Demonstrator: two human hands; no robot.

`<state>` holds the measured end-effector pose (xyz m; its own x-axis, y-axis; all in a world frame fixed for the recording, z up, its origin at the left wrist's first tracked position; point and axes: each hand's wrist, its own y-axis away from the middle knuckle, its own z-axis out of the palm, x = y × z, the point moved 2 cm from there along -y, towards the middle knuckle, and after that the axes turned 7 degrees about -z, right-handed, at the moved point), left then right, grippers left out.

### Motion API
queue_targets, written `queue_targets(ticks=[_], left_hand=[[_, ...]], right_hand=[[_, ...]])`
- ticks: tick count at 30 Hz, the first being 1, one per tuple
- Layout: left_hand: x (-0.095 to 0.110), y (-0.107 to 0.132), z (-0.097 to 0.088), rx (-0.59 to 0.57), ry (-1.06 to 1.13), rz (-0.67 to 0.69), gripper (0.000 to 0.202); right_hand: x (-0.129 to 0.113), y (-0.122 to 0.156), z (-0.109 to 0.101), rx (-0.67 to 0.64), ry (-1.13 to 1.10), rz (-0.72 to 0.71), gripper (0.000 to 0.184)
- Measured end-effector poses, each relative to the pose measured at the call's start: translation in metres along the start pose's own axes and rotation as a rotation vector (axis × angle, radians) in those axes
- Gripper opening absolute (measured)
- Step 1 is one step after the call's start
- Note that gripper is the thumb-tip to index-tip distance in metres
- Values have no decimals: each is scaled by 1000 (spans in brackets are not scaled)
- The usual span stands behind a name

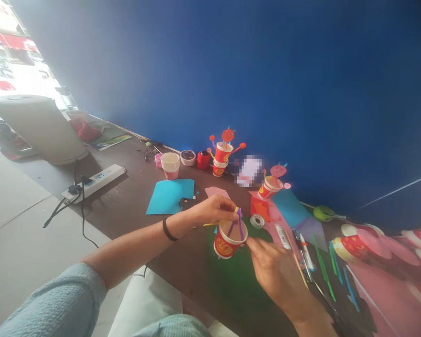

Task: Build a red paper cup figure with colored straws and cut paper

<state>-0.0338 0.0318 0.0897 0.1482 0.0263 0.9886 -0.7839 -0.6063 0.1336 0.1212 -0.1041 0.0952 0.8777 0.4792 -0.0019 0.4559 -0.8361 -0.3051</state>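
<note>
A red and white paper cup (225,247) with a gold emblem is held tilted above the table, its open mouth showing. My left hand (220,208) pinches the top of a bent purple strip (241,227) that stands inside the cup; I cannot tell if it is a straw or a pipe cleaner. A yellow strip (211,224) pokes out beside the cup at the left. The fingers of my right hand (272,267) are closed on the cup's rim at the right; the fingertips are partly hidden.
Decorated cup figures (220,154) (271,186) stand towards the blue wall. Stacked paper cups (170,164), blue paper (164,195) and a tape roll (257,221) lie around. Markers (307,252) and green strips (323,269) are at right, a power strip (100,180) at left.
</note>
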Motion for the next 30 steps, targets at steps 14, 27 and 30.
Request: queue_targets(ticks=[14, 27, 30], left_hand=[[15, -5, 3, -52, -192, 54, 30], [32, 48, 41, 402, -886, 668, 35], [24, 43, 48, 357, -1008, 560, 31]], right_hand=[[-1, -12, -13, 48, -161, -26, 7], [10, -17, -30, 2, -124, 190, 9], [7, -20, -28, -5, -57, 159, 8]])
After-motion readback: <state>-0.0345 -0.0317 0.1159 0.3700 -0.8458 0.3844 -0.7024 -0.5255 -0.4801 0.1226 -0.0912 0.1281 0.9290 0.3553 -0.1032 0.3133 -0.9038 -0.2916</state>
